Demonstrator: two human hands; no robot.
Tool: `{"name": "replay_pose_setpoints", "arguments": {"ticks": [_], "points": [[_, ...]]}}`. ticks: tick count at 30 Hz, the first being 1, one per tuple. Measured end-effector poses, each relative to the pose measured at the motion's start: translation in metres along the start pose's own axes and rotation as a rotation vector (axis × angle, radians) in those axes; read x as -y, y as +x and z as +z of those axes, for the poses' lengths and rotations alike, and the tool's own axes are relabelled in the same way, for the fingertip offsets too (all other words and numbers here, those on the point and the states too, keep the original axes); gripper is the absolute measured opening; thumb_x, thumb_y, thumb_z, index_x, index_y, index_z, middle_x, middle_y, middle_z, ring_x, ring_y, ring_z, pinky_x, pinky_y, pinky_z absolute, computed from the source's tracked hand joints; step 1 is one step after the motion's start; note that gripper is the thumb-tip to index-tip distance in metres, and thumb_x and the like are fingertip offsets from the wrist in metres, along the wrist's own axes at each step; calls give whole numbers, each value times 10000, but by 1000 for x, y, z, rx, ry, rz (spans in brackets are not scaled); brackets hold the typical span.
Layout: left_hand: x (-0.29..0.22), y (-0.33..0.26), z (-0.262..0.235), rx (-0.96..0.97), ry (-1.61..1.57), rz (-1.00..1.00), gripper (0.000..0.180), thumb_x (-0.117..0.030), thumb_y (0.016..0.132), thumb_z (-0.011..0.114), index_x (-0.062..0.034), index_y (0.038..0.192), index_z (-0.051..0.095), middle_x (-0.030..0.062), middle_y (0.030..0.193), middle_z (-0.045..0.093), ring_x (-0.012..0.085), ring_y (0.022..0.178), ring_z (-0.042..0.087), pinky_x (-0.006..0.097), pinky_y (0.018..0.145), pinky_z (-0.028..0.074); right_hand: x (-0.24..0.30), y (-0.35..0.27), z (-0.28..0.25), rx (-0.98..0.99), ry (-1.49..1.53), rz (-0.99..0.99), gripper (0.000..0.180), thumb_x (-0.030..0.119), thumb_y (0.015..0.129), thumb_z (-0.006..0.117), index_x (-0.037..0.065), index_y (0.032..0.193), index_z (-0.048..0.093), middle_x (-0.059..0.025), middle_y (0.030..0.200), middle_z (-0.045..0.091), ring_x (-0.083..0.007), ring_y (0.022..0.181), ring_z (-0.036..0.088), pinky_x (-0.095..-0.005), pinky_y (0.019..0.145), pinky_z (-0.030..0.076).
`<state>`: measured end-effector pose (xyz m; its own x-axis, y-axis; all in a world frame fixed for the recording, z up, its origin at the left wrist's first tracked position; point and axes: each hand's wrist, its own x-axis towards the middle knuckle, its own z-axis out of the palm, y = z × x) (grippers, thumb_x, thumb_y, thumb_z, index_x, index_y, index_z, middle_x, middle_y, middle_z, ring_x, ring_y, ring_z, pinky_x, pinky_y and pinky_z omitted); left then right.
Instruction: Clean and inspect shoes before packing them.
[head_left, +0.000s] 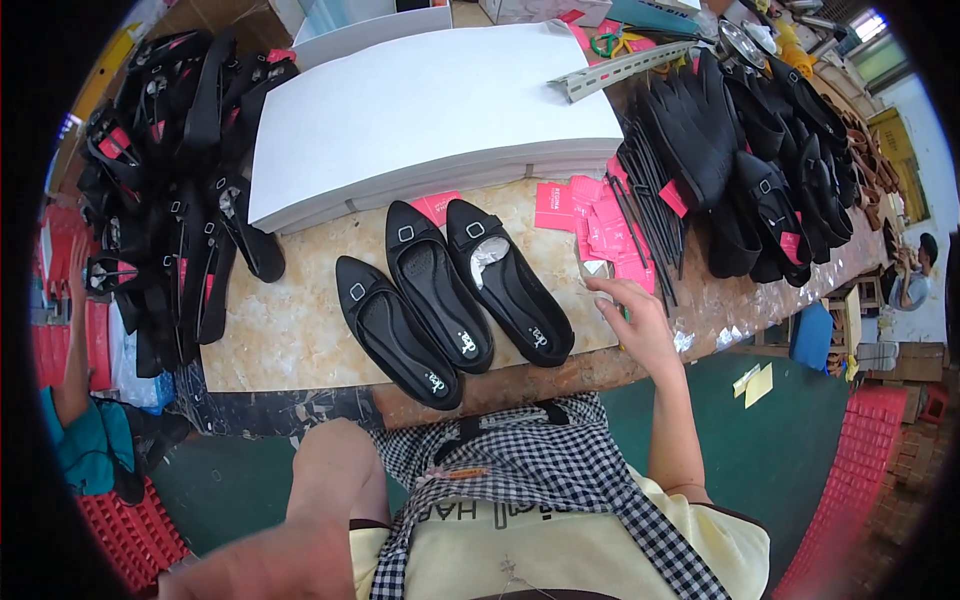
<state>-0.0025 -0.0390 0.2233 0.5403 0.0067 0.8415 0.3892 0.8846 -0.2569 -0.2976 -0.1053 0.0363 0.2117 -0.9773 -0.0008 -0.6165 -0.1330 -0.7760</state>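
Observation:
My right hand (pixel 640 322) hovers at the table's near right, just right of the shoes, its thumb and index finger slightly apart and nothing visible between them. Near its fingertips lies a small white scrap (pixel 596 268) beside pink cards (pixel 605 225). Three black pointed flats with square buckles lie before me: a left one (pixel 397 335), a middle one (pixel 440 290) and a right one (pixel 510 290). Crumpled white paper (pixel 488 258) sits inside the right one. My left arm (pixel 335 480) is bent back toward the lower left, blurred; its hand does not show.
A thick stack of white sheets (pixel 430 110) stands behind the flats, a perforated metal strip (pixel 630 70) on it. Black shoes are heaped at left (pixel 180 190) and right (pixel 770 190). Thin black sticks (pixel 655 215) lie beside the cards. Another person's arm (pixel 76 335) shows far left.

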Motion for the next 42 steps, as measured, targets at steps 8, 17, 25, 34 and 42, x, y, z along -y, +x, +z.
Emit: {"name": "replay_pose_setpoints", "arguments": {"ticks": [8, 17, 25, 34, 42], "points": [[184, -101, -261, 1106, 1834, -1071, 530, -485, 959, 467, -243, 1430, 479, 210, 1509, 329, 353, 1432, 240, 611, 1122, 180, 10, -8, 5, -21, -49, -74, 263, 30, 873, 615, 19, 1132, 659, -147, 1053, 681, -300, 973, 636, -356, 847, 486], [159, -142, -239, 926, 1559, -790, 211, -154, 793, 662, -14, 951, 670, 164, 858, 575, 382, 844, 556, 423, 765, 483, 29, -11, 21, -178, 340, -12, 463, 56, 859, 638, 48, 1313, 546, -139, 1168, 647, -253, 1053, 626, -341, 899, 483], [22, -131, -75, 662, 777, -993, 189, -245, 695, 744, -159, 861, 716, 196, 1277, 535, 398, 1237, 457, 599, 1101, 170, 80, 7, 54, 240, 1377, 571, 483, 280, 962, 555, 2, 1350, 480, -158, 1275, 572, -258, 1166, 587, -396, 955, 513], [-2, -145, -109, 177, 1326, -1260, 372, -128, 928, 541, -3, 1270, 467, 178, 998, 656, 268, 931, 668, 354, 831, 510, 115, 27, 82, 295, 185, -487, 993, 50, 686, 760, 7, 1510, 208, -205, 1567, 232, -308, 1443, 275, -392, 1174, 222], [-31, -191, -98, 1031, 1306, -1265, 261, -257, 823, 611, -51, 664, 629, 119, 677, 641, 284, 720, 648, 422, 683, 492, 62, 89, 112, 174, -89, -505, 418, -32, 646, 678, 47, 1056, 666, -113, 988, 603, -287, 910, 611, -353, 813, 506]]}}
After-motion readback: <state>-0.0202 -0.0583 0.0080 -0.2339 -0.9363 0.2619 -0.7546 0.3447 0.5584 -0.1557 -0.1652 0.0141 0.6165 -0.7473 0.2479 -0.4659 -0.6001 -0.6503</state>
